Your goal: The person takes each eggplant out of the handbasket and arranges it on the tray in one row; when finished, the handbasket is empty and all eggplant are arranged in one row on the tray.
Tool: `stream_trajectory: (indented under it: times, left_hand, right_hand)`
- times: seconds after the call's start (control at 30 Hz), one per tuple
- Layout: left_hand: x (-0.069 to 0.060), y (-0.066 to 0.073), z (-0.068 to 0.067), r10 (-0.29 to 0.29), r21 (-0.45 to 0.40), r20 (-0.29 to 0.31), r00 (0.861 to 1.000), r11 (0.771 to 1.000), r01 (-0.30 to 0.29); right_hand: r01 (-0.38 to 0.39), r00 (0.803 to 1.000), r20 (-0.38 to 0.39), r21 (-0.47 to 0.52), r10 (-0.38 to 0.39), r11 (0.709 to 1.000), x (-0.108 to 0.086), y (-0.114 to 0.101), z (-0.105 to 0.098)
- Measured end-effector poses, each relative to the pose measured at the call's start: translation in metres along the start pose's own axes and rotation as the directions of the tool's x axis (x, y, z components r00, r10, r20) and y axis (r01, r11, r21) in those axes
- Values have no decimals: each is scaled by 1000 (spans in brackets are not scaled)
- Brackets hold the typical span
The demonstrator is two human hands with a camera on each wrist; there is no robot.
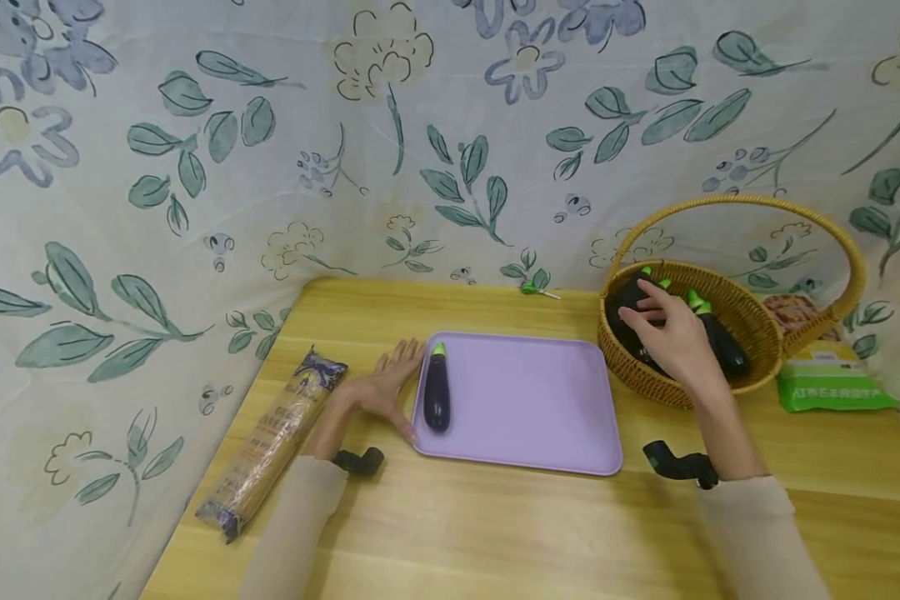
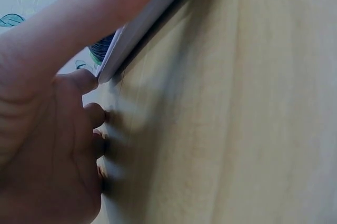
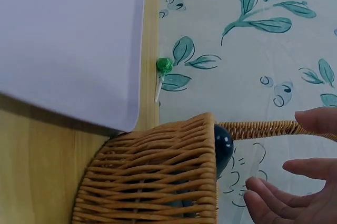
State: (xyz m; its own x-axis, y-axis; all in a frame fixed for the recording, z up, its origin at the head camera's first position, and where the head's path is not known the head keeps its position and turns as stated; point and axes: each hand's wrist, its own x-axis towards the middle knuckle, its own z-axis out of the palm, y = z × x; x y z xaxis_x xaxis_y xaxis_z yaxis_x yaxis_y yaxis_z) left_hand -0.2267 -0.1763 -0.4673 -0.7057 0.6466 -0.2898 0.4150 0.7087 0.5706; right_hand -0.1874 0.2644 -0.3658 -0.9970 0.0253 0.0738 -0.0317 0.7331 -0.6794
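In the head view a purple tray lies on the table with one eggplant along its left side, stem end away. My left hand rests at the tray's left edge, fingers spread, thumb near the front corner; the left wrist view shows the hand beside the tray's edge. Over the wicker basket hovers my right hand, fingers loosely bent, above dark eggplants. In the right wrist view nothing is between the fingers of that hand, and an eggplant shows past the basket rim.
A long clear-wrapped package lies left of my left hand. Behind the tray, near the cloth backdrop, is a green lollipop. To the basket's right sits a green and yellow bag. The basket's tall handle arches above it.
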Motion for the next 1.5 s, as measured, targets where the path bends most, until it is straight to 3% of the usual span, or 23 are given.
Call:
stream_trajectory:
  times: [0.2,0.47,1.13,1.5]
  left_hand:
    - [-2,0,-1,-1,-6,-9,1000,1000,1]
    - [-2,-2,1,11,-6,-14,1000,1000,-11]
    - [1,-3,3,5,-14,-1,1000,1000,-5]
    - [1,-4,4,5,-17,-11,1000,1000,-5]
  right_hand:
    - [-136,990,-19,43,137,990,15,22,-4]
    - [-220,975,1,89,221,971,30,33,6]
    - [-296,955,44,124,293,947,49,40,20]
    - [-330,944,70,175,322,928,54,33,20]
